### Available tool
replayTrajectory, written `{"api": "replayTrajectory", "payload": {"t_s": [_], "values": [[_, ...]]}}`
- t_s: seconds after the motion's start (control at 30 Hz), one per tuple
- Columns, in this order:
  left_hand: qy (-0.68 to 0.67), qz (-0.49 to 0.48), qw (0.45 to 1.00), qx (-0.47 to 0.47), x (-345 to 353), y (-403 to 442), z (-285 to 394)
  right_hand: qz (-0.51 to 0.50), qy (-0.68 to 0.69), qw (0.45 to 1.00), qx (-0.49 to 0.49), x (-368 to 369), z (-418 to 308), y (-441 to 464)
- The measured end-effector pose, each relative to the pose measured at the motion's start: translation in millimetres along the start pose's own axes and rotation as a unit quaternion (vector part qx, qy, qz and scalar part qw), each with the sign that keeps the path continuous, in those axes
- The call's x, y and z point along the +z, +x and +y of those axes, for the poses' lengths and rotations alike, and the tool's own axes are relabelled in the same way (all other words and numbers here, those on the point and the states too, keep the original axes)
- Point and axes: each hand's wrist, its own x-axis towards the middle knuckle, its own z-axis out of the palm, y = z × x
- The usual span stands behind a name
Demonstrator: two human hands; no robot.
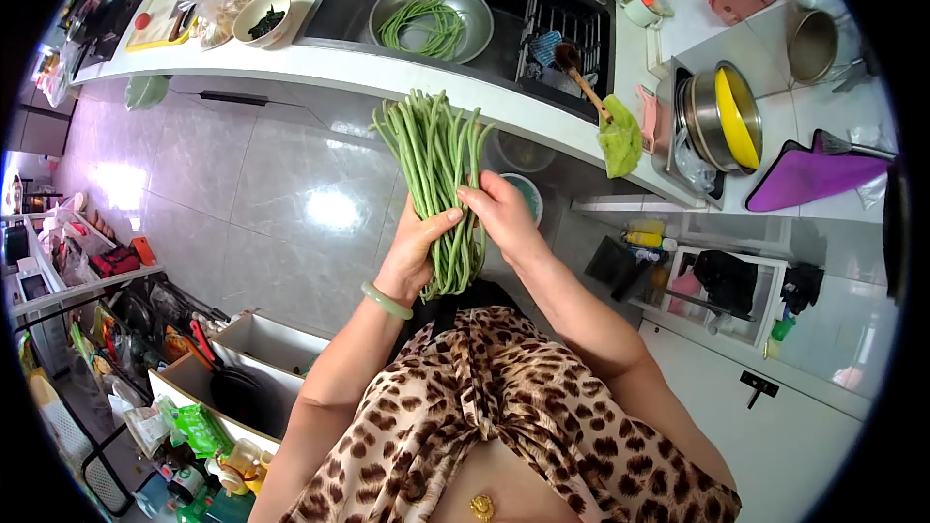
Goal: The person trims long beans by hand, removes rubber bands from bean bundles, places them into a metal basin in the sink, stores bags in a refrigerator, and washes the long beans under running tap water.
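So a fat bundle of long green beans [433, 160] is being held up in front of the body, over the floor, with the upper ends pointed at the front edge of the white tabletop [242, 60]. Skinny, smooth-looking, slightly bendy things, pretty uneven at the top and curled a bit at the bottom.

The left hand [418, 240] is wrapped around the left side, thumb laid across the front; that grip is closed about as far as the thick bundle allows. The right side is held by the right hand [499, 211], its grip curled in with the thumb pressed on the stalks. A smooth, pale green bangle [387, 301] is worn on the left wrist.

More beans [426, 24] are looped loosely in a round, shiny metal bowl [480, 24], which is set in the dark rectangular sink [339, 5]. A black slatted rack [552, 15] is fitted at the sink's right end. A wooden-handled utensil [589, 92] is laid over the front edge, its handle tip by a crumpled green cloth [620, 140]. The floor [291, 165] is done in glossy grey tiles, with glare bouncing off.
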Motion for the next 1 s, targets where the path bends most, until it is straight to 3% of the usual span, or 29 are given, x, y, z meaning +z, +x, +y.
{"api": "replayTrajectory", "payload": {"t_s": [0.17,0.2,0.27,0.33,0.43,0.57,0.67,0.8,1.0], "values": [[0.027,0.069,0.997,0.038,-4,4,-3,0.037,-0.014,0.999,-0.030,21,10,3],[0.033,0.068,0.996,0.049,-4,3,-2,0.026,-0.049,0.998,0.005,23,5,2],[0.056,0.080,0.993,0.066,-5,3,-2,0.064,-0.067,0.990,-0.110,37,12,4],[0.073,0.074,0.992,0.068,-7,1,1,0.072,-0.060,0.989,-0.112,40,17,9],[0.072,0.100,0.990,0.072,-8,-1,10,0.076,0.061,0.993,-0.068,46,20,17],[0.069,0.115,0.987,0.089,-15,-2,22,0.097,-0.039,0.987,-0.120,54,15,20],[0.067,0.122,0.984,0.115,-21,1,32,0.099,0.019,0.987,-0.124,64,12,27],[0.058,0.111,0.984,0.128,-20,-1,51,0.020,0.152,0.987,-0.056,72,-5,31],[0.036,0.114,0.984,0.132,-28,-3,67,-0.010,0.085,0.994,-0.067,89,-12,46]]}}
